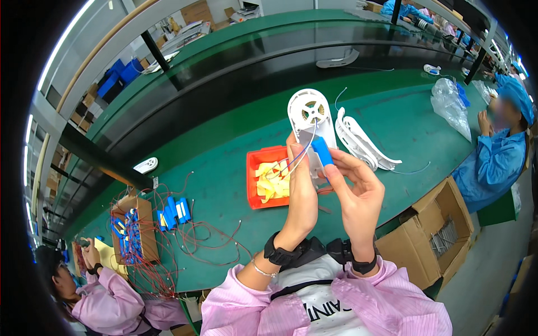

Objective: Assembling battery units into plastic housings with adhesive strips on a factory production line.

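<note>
My left hand grips a white plastic housing from its left side. The housing is upright, with a round spoked opening near its top and thin white and blue wires running down from it. Between the thumb and fingers of my right hand is a blue battery pack, held in front of the housing's lower part. My hands partly hide that lower part. Just left of my left hand sits a red bin of yellow pieces. White curved shells lie to the right of the housing.
Blue packs with tangled red wires lie left, beside a cardboard box of more. At the right stand an open carton holding metal rods and a clear plastic bag. Co-workers sit on both sides. A dark conveyor runs beyond the green table.
</note>
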`<state>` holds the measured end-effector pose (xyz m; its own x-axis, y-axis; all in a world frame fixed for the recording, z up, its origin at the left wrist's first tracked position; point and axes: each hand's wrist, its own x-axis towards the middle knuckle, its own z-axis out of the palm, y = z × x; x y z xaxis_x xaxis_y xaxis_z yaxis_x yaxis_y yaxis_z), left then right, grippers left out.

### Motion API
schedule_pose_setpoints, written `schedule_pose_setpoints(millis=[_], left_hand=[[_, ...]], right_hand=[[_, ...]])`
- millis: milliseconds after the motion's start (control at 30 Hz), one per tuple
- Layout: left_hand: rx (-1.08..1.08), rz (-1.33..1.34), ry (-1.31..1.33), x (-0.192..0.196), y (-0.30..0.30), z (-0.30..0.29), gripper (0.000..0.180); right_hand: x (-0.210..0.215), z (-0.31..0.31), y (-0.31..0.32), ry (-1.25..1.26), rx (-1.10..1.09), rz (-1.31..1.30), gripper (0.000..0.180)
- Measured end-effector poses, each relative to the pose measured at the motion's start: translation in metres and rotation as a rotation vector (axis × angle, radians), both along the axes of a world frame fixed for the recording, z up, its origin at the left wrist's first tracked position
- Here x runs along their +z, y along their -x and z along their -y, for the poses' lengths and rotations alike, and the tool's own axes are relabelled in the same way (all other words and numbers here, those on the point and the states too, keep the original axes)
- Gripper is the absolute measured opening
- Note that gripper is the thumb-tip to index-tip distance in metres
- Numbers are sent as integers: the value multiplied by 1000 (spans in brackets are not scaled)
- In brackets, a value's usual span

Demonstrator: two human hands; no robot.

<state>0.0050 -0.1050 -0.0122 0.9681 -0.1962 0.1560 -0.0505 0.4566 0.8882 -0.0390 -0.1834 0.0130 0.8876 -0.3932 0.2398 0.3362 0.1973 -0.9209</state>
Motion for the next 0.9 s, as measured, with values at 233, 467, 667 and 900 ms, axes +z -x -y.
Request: schedule_pose_setpoints(millis=[233,467,667,900], left_hand=[[52,1,23,16,5,1,58],[27,-58,36,14,7,-5,54],[-21,-51,60,18,7,-8,57],[-6,-36,46,13,9,-3,56]], right_hand=[[-6,-18,-12,42,-129,14,24],[-16,-24,-14,186,-264,44,21],[-15,-24,-14,370,-382,129,24],[-11,-24,-11,635,-373,130,22]])
